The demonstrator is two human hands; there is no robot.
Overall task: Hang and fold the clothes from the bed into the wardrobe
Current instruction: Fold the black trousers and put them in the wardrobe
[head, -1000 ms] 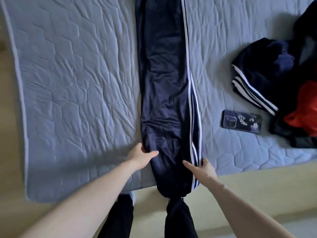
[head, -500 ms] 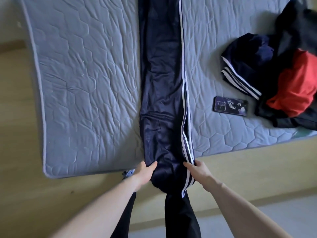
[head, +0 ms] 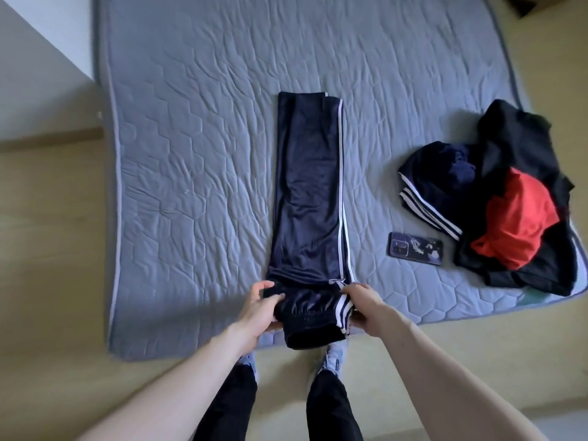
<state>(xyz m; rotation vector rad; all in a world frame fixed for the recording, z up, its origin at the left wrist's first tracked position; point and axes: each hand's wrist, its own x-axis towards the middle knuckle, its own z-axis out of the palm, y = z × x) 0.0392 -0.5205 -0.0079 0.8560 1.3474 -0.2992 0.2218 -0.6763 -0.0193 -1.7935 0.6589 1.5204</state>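
Gripping the waistband end of the navy track pants (head: 310, 198), the left hand (head: 259, 308) curls round the left edge and the right hand (head: 362, 305) pinches the striped right edge, both clamped on the cloth at 6 o'clock on the mattress (head: 191, 154). The pants lie lengthwise, legs stacked and running toward 12 o'clock, with the waistband lifted slightly and overhanging the mattress's near edge.

The fabric looks slick and shiny, so I judge the main risk to be the two stacked legs sliding out of line as the waistband is carried over for a fold, leaving the white stripes skewed and the bundle lopsided. Uneven pull between the two hands would twist it the same way. The overhanging end could also slip down toward the floor if either grip loosens.

At 3 o'clock sits a phone (head: 415, 252), just beside the pile of dark and red clothes (head: 509, 202); a wide sweep of cloth or an arm could knock it off the mattress.
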